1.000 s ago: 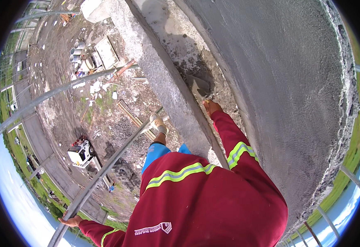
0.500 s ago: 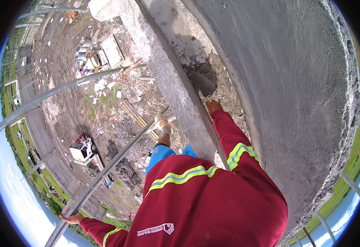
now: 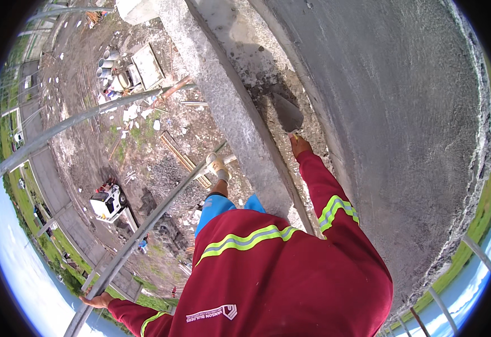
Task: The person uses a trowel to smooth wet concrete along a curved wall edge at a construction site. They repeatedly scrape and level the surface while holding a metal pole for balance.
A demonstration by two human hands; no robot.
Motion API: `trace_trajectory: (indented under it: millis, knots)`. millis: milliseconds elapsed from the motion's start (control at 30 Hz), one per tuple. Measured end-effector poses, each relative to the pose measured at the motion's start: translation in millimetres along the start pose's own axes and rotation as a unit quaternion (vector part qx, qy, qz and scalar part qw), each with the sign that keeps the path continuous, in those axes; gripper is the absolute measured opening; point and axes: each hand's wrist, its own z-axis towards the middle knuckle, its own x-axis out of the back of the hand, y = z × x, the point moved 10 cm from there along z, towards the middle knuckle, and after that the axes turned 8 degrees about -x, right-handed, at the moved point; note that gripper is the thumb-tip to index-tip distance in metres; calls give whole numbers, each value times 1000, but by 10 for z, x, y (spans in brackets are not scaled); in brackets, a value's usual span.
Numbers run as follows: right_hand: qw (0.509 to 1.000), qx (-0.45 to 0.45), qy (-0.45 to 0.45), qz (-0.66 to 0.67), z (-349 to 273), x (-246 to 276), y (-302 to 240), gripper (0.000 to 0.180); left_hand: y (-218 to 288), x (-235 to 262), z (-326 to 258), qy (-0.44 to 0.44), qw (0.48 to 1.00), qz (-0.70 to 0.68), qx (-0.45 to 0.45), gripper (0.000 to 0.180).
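My right hand (image 3: 300, 146) is closed round the handle of a pointing trowel, its grey blade (image 3: 288, 114) reaching away over the concrete channel. Dark, loose mortar (image 3: 269, 92) lies beside the blade in the channel. Whether the blade touches the channel bottom, I cannot tell. At the lower left, my left hand (image 3: 96, 299) grips a grey metal scaffold pipe (image 3: 138, 233). Its fingers wrap the pipe and are partly hidden behind it.
A concrete ledge (image 3: 228, 95) borders the channel on the left, a curved grey plastered wall (image 3: 391, 112) on the right. My shoe (image 3: 216, 165) rests on scaffold pipes high above the ground. Far below are a white vehicle (image 3: 110, 202), planks (image 3: 183, 157) and rubble.
My right hand and the trowel have shifted slightly right, and more of the blade's flat face shows. My left hand keeps its hold on the scaffold pipe.
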Motion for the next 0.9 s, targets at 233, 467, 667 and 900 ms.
trace_trajectory:
  millis: [233,467,667,900]
  knots:
    - [994,19,97,38,592,596,-889,56,11,-52,103,-60,998,-14,-15,37]
    - [998,33,-51,-18,-99,-247,-761,55,-20,10,194,-49,998,5,-28,37]
    - [999,28,-34,-13,-103,14,-274,54,40,11,131,-41,998,16,-41,39]
    - [999,-33,21,23,77,-1,-542,51,114,-116,-134,-30,999,13,-33,36]
